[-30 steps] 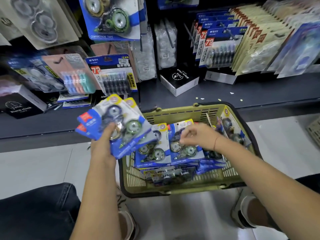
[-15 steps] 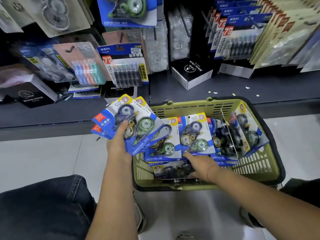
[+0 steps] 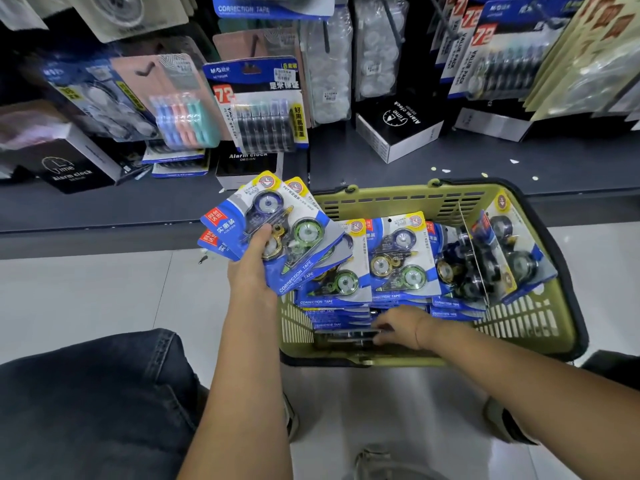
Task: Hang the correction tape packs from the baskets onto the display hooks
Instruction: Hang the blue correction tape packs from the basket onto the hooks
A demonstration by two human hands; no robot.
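Observation:
An olive-green shopping basket [image 3: 519,327] stands on the tiled floor, full of blue correction tape packs [image 3: 401,261]. My left hand [image 3: 254,265] grips a small fanned stack of the same packs [image 3: 294,233] above the basket's left rim, thumb on the top one. My right hand [image 3: 398,329] reaches into the near side of the basket, fingers curled on the lower edges of packs [image 3: 341,327] stacked there. One more such pack [image 3: 273,6] hangs on the display at the top.
A dark low shelf [image 3: 485,157] runs behind the basket with black alarm clock boxes [image 3: 398,129] and hanging stationery packs [image 3: 263,105]. My jeans-clad knee [image 3: 93,403] is at lower left, a shoe [image 3: 505,420] at lower right.
My right hand has moved from the top of the packs to the basket's near side and lower stack. The view has shifted closer; my left hand keeps its stack.

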